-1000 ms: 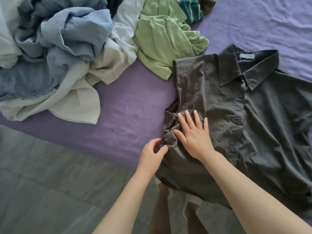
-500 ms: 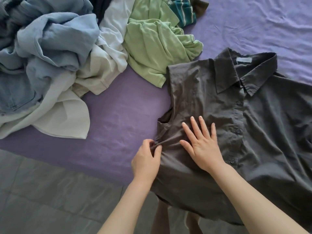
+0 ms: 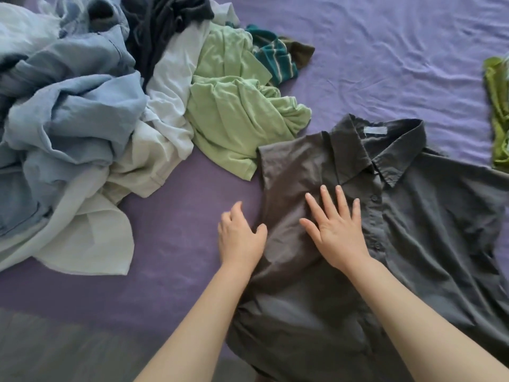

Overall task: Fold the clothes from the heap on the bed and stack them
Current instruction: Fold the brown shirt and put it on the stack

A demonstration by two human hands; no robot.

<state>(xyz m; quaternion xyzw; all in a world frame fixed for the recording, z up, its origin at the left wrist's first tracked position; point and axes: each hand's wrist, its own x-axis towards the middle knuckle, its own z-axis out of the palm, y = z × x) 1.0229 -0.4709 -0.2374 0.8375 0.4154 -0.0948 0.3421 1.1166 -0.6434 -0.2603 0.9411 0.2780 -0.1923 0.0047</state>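
Right hand (image 3: 337, 232) flat on grey shirt (image 3: 429, 244), fingers spread. Left hand (image 3: 239, 238) at shirt's folded edge, fingers relaxed, slightly curled, thumb touching cloth. Heap (image 3: 91, 128) on bed (image 3: 385, 64), left.

Left of the grey shirt (image 3: 413, 230) a bare strip of purple sheet (image 3: 179, 216) lies open, hemmed farther left by the heap (image 3: 82, 128), whose green top (image 3: 237, 125) touches the shirt's shoulder.

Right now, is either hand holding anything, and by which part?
Nothing is gripped. The right hand lies flat, fingers spread, on the grey shirt below its collar. The left hand rests open at the shirt's folded edge.
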